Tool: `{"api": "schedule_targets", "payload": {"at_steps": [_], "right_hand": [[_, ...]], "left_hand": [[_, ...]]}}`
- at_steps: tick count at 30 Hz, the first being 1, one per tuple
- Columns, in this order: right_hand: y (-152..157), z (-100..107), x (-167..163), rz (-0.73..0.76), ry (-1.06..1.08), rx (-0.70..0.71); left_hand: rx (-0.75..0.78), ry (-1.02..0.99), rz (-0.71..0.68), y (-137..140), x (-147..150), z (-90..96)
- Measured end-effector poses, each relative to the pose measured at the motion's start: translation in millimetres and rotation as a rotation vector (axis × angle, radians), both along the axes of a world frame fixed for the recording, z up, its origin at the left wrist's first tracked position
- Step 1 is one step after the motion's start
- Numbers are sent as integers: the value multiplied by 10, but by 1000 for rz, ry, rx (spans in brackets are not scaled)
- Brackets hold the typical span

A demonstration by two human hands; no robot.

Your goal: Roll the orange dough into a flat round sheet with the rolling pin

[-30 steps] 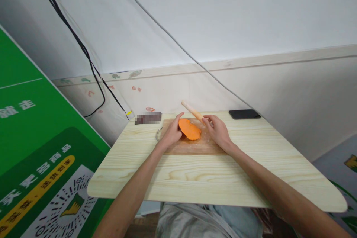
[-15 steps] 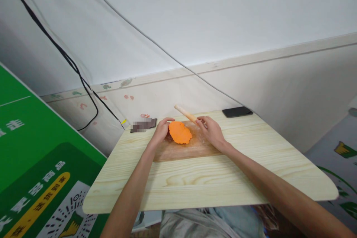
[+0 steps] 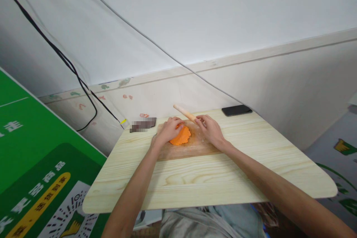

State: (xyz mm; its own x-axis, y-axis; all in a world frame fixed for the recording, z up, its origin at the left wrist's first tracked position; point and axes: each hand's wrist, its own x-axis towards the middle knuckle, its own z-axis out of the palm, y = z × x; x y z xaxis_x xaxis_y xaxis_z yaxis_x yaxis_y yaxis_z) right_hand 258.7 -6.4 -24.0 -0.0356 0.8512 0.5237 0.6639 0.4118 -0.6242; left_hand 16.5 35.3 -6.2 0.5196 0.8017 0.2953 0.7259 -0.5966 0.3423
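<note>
A flat, ragged-edged piece of orange dough (image 3: 182,137) is on a wooden board (image 3: 178,153). My left hand (image 3: 169,129) curls over its far left part, fingers bent onto it and hiding that side. My right hand (image 3: 209,129) grips the near end of a pale wooden rolling pin (image 3: 184,112). The pin slants away to the far left, past the board's far edge, apart from the dough.
A black phone (image 3: 237,110) lies at the table's far right. Another dark flat object (image 3: 143,124), partly blurred out, is at the far left. The wood-grain table (image 3: 195,182) meets a wall with hanging cables (image 3: 64,57). A green printed panel (image 3: 36,134) stands left.
My left hand has moved right from the dough's left edge to over its top, covering more of it. My right hand and the rolling pin have hardly moved.
</note>
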Motion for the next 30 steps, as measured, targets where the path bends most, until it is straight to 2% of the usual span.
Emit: {"api": "schedule_targets", "payload": {"at_steps": [4, 13, 30], "right_hand": [[-11, 9, -6, -1, -1, -3], [-12, 23, -11, 11, 9, 8], [2, 41, -18, -2, 24, -23]], "left_hand": [[40, 100, 20, -78, 55, -17], [137, 81, 61, -229, 115, -97], [127, 166, 140, -254, 167, -85]]}}
